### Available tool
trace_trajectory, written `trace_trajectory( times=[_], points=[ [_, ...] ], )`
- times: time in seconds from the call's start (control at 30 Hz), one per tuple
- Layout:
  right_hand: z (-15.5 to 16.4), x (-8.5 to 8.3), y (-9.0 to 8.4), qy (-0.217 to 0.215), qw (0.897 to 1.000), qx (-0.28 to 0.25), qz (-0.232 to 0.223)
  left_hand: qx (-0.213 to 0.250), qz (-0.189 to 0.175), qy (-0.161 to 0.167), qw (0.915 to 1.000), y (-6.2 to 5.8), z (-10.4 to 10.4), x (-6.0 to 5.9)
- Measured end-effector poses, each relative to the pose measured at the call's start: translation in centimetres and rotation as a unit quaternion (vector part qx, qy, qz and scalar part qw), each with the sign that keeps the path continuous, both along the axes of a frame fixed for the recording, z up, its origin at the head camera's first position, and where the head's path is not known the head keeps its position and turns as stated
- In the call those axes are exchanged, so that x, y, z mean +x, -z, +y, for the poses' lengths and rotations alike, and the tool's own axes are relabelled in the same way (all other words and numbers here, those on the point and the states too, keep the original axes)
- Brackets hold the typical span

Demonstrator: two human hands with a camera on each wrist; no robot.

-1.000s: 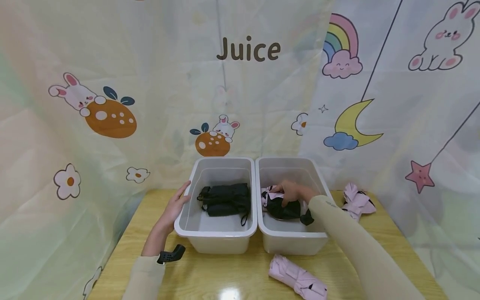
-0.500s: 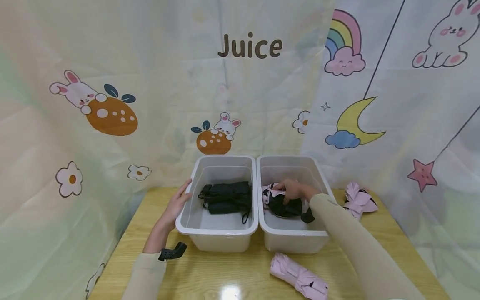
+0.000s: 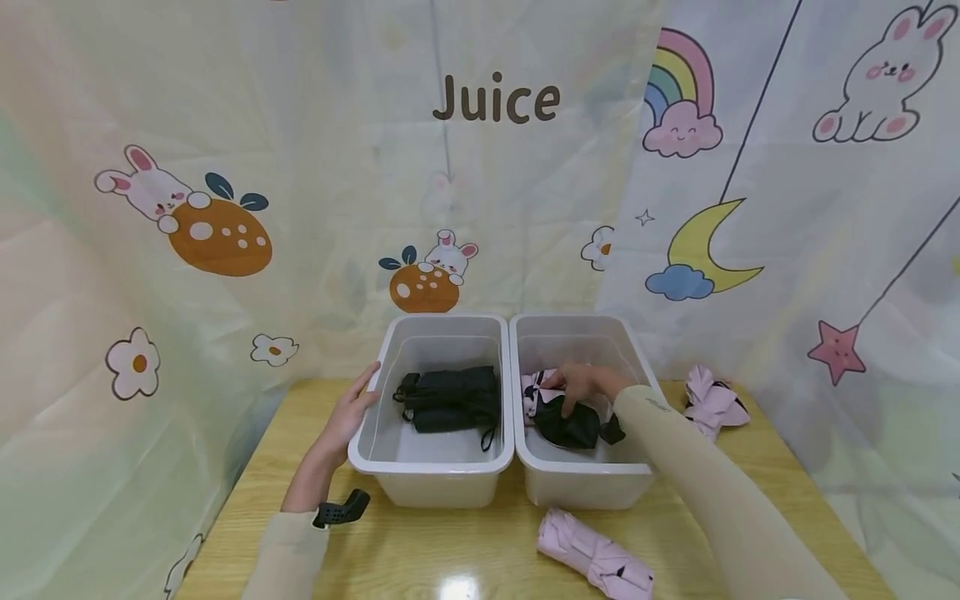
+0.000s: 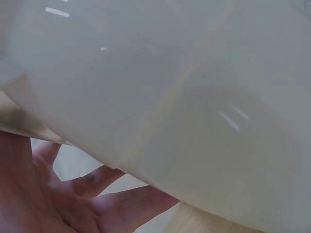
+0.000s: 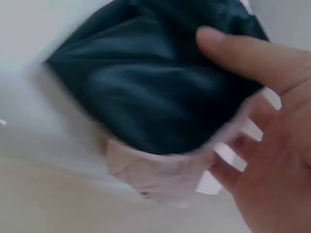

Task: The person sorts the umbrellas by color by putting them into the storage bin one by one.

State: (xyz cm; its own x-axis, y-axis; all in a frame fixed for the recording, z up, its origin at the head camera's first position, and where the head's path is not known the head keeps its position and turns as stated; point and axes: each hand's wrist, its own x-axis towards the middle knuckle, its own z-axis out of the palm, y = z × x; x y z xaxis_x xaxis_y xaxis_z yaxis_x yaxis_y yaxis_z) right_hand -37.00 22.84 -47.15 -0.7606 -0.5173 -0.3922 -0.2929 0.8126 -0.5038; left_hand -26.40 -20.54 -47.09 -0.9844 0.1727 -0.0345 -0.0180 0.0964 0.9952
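Right hand (image 3: 581, 385) down inside the right bin (image 3: 583, 481), fingers (image 5: 243, 48) curled over a folded umbrella (image 3: 564, 417), dark on the inside and pale pink on the outside, thumb and fingers grasping the bundle. Umbrella lying on the floor of that bin, toward its left wall, dark folds uppermost and pink trim showing at the far left end. Same grasp seen close in the right wrist view: right hand (image 5: 272, 145) wrapped round the umbrella (image 5: 160, 92), pink edge below the dark cloth.

Left hand (image 3: 351, 410) flat against the outer left wall of the left bin (image 3: 431, 475), fingers straight and spread, holding nothing. Palm and fingers (image 4: 131, 206) of the left hand (image 4: 63, 204) pressed to the white plastic of the left bin (image 4: 194, 97) in the left wrist view.

A black folded umbrella (image 3: 452, 398) lying inside the left bin, strap trailing toward the front. Both bins side by side, touching, on a wooden table (image 3: 450, 550). A pink folded umbrella (image 3: 594, 560) on the table just in front of the right bin. Another pink umbrella (image 3: 712, 402) on the table to the right of that bin, near the back. Behind everything, a curtain (image 3: 225, 125) printed with rabbits, a rainbow, a moon and the word Juice.
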Motion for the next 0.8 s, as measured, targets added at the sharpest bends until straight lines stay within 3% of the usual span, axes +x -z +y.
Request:
trace_trajectory(
  times=[0.07, 0.43, 0.67, 0.8],
  points=[
    [0.1, 0.0, -0.4, -0.028, 1.000, 0.004, 0.006, 0.001, -0.003, 0.001, 1.0000, 0.0, 0.1, 0.0],
    [1.2, 0.8, -5.8, -0.054, 0.998, -0.001, 0.010, -0.001, 0.003, 0.007, 1.0000, -0.3, 0.1, 0.1],
    [5.7, 1.9, -11.1, -0.006, 0.997, -0.068, 0.029, -0.009, -0.002, 0.000, 1.0000, -0.3, 0.1, 0.1],
    [9.2, 3.2, -12.5, 0.019, 0.991, -0.104, 0.078, 0.000, 0.002, 0.005, 1.0000, -0.2, 0.1, 0.0]
  ],
)
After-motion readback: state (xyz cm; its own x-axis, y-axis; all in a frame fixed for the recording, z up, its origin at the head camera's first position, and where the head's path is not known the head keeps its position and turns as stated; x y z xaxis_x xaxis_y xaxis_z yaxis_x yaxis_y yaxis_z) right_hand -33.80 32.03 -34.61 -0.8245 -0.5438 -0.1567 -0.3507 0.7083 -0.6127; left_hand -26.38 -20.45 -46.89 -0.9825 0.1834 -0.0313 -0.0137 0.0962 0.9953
